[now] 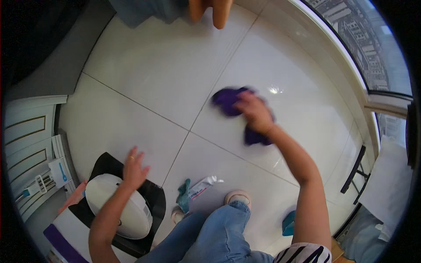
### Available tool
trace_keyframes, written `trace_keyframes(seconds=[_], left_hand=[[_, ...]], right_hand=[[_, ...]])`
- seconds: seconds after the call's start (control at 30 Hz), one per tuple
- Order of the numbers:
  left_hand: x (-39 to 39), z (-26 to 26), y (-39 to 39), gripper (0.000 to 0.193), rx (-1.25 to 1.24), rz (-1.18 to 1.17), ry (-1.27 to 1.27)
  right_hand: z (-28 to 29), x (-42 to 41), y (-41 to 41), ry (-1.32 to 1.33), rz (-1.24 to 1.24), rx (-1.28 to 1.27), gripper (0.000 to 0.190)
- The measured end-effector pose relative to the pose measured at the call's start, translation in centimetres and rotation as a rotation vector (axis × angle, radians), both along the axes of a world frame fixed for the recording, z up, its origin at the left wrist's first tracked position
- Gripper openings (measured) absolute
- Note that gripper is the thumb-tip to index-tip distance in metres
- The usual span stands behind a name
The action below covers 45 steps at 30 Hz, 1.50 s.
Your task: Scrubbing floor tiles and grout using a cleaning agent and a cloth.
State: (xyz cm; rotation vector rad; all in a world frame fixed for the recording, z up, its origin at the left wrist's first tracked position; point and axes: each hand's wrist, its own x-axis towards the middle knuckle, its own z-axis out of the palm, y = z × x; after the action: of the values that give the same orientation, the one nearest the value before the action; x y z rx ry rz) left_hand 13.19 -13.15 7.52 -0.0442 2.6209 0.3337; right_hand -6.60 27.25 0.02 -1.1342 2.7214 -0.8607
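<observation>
My right hand (255, 111) presses on a crumpled purple cloth (227, 100) lying on the pale tiled floor (158, 79); the hand and cloth are a little blurred. Some of the cloth spreads left of my fingers and some below my wrist. My left hand (135, 167) holds nothing, its fingers apart, above the edge of a black surface (159, 197) that carries a white oval object (98, 187). By my feet lie a white soft packet (201, 188) with writing on it and a crumpled teal item (183, 197), touching or nearly so.
Brown wooden legs (220, 14) and grey-blue fabric (144, 11) are at the top. Panelled white furniture (29, 126) stands left, a window (368, 46) right. A black metal frame (355, 171) and a teal object (288, 223) lie at lower right.
</observation>
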Motion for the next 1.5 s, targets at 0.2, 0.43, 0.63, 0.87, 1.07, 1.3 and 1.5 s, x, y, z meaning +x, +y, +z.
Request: trace_keyframes(seconds=[0.2,0.43,0.63,0.87,1.07,1.3,1.5], left_hand=[[-9.0,-3.9,-1.1,0.109,-0.341,0.144,-0.134],[-10.4,-3.6,-0.7,0.118,-0.328,0.255,-0.217],[-9.7,-4.4,-1.6,0.119,-0.3,0.23,-0.207],[-9.9,-4.4,-1.2,0.119,-0.271,0.23,-0.207],[-10.3,-3.9,-1.5,0.122,-0.331,0.208,-0.206],[-10.3,-3.3,-2.1,0.104,-0.273,0.208,-0.202],[-9.9,-8.4,-4.2,0.057,-0.367,0.527,0.336]], right_hand=[[-3.3,-18.3,5.9,0.385,-0.752,0.125,0.04],[-3.0,-9.8,-14.6,0.033,0.058,-0.007,0.031],[0.4,2.7,-4.9,-0.236,0.546,-0.102,0.03],[-3.7,-20.2,10.1,0.335,-0.448,0.133,0.037],[-3.4,-28.9,-6.3,0.132,-0.417,-0.052,0.036],[-1.9,-9.6,-18.0,-0.001,0.371,-0.103,0.03],[-2.6,-11.0,-4.1,0.083,0.297,-0.089,0.022]])
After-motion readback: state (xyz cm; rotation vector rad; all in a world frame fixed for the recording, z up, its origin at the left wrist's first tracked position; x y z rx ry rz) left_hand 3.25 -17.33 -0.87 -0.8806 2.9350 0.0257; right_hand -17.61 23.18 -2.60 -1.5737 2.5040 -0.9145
